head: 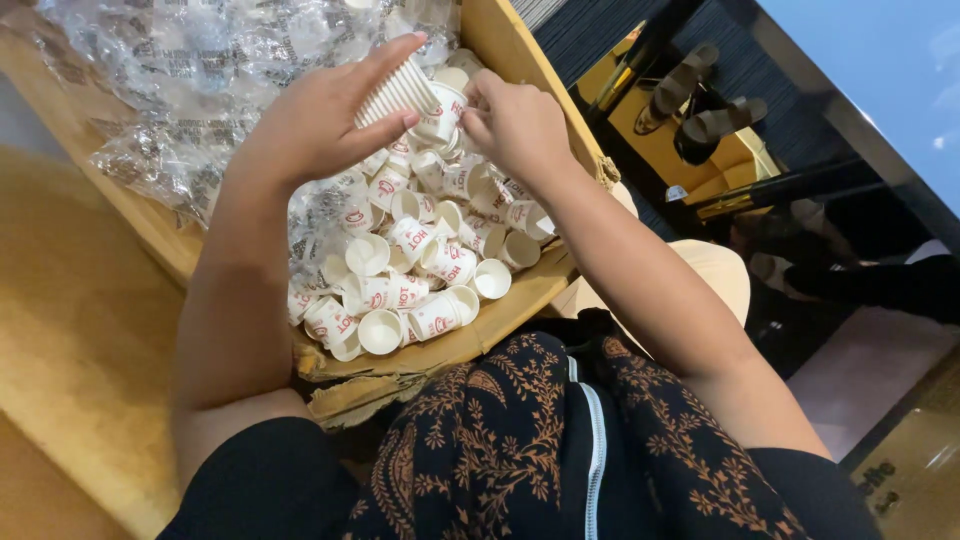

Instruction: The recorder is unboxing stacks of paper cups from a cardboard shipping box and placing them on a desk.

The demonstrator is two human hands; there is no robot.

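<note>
We look down into a cardboard box (520, 290) that rests on our lap and leans against the wooden table (70, 330) on the left, so the loose paper cups (420, 270) stay heaped inside it, within easy reach of both hands. Crumpled clear plastic wrapping (190, 70) lies at the far left of the box, pushed off the cups. Our left hand (320, 120) hovers over the far part of the heap, its fingers (385, 60) curled around a nested stack of white cups (395, 95), thumb below and forefinger stretched along the top, which keeps the stack straight. Our right hand (515, 120) sits just beside it, fingers bent inward and pinching a single printed cup (440, 112) at the open end of the stack; it seems to touch the stack, though the fingertips hide the joint
</note>
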